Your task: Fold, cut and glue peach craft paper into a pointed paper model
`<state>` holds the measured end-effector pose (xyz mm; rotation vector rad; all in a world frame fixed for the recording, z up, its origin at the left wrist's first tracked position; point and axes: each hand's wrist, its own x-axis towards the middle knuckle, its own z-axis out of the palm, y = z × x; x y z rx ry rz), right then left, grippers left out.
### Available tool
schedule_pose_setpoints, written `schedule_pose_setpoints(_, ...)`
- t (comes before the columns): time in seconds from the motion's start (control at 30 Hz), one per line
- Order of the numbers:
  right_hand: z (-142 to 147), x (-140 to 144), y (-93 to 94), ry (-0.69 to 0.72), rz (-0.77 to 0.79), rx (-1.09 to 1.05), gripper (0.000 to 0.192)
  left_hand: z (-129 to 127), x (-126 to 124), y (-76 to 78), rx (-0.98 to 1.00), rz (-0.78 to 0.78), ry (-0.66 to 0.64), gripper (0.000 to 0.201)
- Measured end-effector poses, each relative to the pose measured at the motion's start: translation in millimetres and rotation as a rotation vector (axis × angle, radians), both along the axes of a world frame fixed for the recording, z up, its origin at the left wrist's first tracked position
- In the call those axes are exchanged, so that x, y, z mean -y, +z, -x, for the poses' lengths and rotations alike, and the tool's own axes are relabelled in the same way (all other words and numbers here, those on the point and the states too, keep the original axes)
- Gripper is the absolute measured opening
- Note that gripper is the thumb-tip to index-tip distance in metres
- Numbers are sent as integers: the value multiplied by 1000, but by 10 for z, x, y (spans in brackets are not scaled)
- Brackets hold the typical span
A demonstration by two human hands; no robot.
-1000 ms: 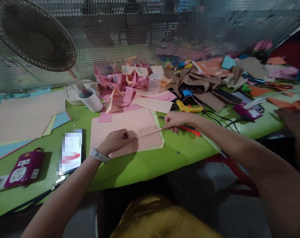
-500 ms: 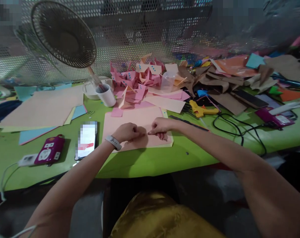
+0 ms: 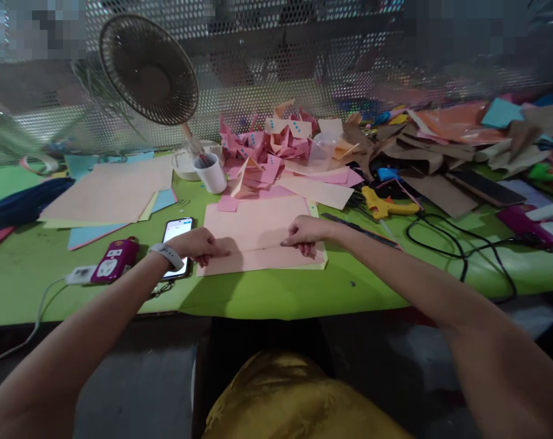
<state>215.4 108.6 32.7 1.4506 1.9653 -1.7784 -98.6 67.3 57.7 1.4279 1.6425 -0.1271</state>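
Both hands are pinching a thin pink strip (image 3: 256, 246) that is lying over the pink sheet (image 3: 258, 225) on the green table (image 3: 267, 292). The left hand (image 3: 198, 245) is gripping its left end, near the phone (image 3: 176, 239); the right hand (image 3: 305, 230) is gripping the right end.

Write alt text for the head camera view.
Two bare hands, left hand and right hand, pinch a pink paper sheet along a fold on a green table. A phone lies beside the left wrist, with folded pink paper pieces, a white cup and a fan behind.
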Motion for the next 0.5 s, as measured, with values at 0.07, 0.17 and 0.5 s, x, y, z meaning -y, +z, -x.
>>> schedule_pose_setpoints(0.07,5,13,-8,-4,-3,8,50,100,7,91,-48,-29,1,46)
schedule_pose_setpoints(0.17,-12,62,36,-10,-41,-11,50,114,47,268,-134,-141,-52,44)
schedule_pose_setpoints(0.5,-49,363,191,185,-944,148,23,-498,441,222,224,-635,-60,37)
